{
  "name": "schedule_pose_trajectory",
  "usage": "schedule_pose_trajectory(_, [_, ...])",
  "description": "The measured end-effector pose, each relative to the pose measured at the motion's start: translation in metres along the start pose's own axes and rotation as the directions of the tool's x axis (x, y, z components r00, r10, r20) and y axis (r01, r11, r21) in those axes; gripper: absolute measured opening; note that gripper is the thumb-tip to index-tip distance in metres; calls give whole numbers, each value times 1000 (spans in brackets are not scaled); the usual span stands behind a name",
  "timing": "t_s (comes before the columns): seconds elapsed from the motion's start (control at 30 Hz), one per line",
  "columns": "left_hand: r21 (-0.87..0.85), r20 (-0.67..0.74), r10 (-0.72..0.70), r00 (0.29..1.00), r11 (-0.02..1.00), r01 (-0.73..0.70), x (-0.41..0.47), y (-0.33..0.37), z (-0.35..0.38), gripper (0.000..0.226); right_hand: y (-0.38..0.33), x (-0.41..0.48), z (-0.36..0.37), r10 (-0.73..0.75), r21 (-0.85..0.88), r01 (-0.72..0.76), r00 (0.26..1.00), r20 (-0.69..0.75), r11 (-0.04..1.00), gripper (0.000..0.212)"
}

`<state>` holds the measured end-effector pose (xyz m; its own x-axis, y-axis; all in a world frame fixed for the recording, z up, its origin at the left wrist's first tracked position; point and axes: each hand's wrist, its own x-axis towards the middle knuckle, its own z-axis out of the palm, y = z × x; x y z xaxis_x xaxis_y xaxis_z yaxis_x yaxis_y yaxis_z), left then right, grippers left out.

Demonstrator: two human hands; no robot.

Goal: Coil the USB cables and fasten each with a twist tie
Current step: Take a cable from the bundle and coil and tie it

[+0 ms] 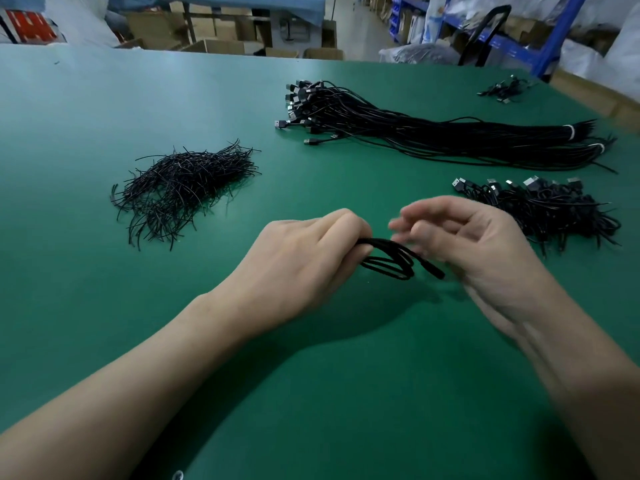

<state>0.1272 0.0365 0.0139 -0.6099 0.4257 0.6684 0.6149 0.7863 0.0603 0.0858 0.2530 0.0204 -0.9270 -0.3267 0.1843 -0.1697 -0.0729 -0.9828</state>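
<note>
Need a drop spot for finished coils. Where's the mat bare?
Bare mat: near strip below left hand, gripping a coiled cable, and right hand; far left behind twist tie pile. Crowded: right side, cable bundle beyond coiled pile.

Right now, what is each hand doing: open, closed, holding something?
Left hand: grips the coiled cable.
Right hand: motion-blurred beside it; grip cannot be told.

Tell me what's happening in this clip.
A person is coiling a black cable above a green table. The left hand grips its loops; the right hand, blurred, is beside it with loose fingers. No tie on it shows. A pile of ties lies left, a straight cable bundle ahead, coiled cables right.
</note>
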Motion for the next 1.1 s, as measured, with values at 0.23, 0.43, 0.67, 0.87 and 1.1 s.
schedule_pose_trajectory(0.23, [-80, -111, -435, 894, 900, 428, 2, -6, 7, 26, 7, -13, 22, -34, -130, 4, 973, -230, 991, 53])
schedule_pose_trajectory(0.43, [-107, -172, -359, 917, 932, 345, 4, 3, 6, 24, 4, -4, 68, 386, 290, -449, 888, 249, 845, 94])
schedule_pose_trajectory(0.67, [-8, -112, -207, 972, 978, 207, 2, 6, 15, 29, 0, 10, 78, 351, 601, -244, 934, -65, 761, 48])
schedule_pose_trajectory(0.87, [225, -62, -116, 991, 966, 127, 0, 6, 23, 21, 8, 11, 80, 259, 531, -120, 946, -195, 839, 33])
schedule_pose_trajectory(1.1, [-112, -71, -218, 973, 971, 209, -2, 12, 21, 36, 15, 18, 55, -95, -194, 30, 937, -336, 981, 41])
